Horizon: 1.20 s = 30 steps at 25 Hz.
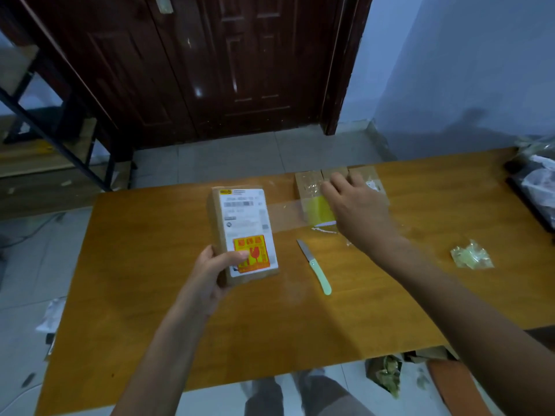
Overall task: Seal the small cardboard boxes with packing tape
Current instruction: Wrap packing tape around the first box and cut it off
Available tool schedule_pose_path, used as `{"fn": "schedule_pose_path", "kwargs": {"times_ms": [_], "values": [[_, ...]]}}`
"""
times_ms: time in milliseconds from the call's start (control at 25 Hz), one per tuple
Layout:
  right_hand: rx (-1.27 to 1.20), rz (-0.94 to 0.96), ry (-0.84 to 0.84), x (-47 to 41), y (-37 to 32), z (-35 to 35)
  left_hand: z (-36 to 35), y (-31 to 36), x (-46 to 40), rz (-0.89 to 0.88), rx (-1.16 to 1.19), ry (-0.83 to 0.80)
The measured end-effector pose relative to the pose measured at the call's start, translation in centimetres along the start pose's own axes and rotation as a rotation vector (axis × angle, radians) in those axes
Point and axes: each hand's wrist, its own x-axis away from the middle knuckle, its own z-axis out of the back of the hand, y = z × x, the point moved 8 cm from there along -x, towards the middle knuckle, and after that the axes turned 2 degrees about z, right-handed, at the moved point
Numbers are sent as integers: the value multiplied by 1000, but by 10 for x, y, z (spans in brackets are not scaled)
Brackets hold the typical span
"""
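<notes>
My left hand [216,268] grips the near end of a small cardboard box [244,232] that carries a white shipping label and an orange sticker; the box is tilted up off the wooden table [150,295]. A clear strip of tape [288,213] stretches from the box's right side to a yellowish tape roll [319,210]. My right hand [357,208] holds that roll, blurred by motion, and how its fingers lie is unclear. Behind it, several small cardboard boxes [309,183] stand in a row at the table's far edge.
A knife [315,267] with a pale green handle lies right of the box. A crumpled wad of used tape [471,255] sits at the right. Dark bags [534,178] crowd the table's far right end. A wooden door stands behind; scraps litter the floor.
</notes>
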Motion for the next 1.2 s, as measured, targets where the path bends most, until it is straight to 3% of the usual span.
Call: {"fn": "schedule_pose_path", "kwargs": {"times_ms": [320,640,840,1120,1200], "values": [[14,-26,-27,1,1,-7,-17,13,13,-35,29,-223],[-11,-52,-26,-1,-18,-12,-38,23,30,-44,243,-397],[-31,-40,31,-5,-48,4,-55,28,33,-55,324,-701],[14,-115,42,-11,-60,23,-60,25,21,14,292,-741],[32,-176,44,-16,-56,25,-62,22,14,-17,284,-657]]}}
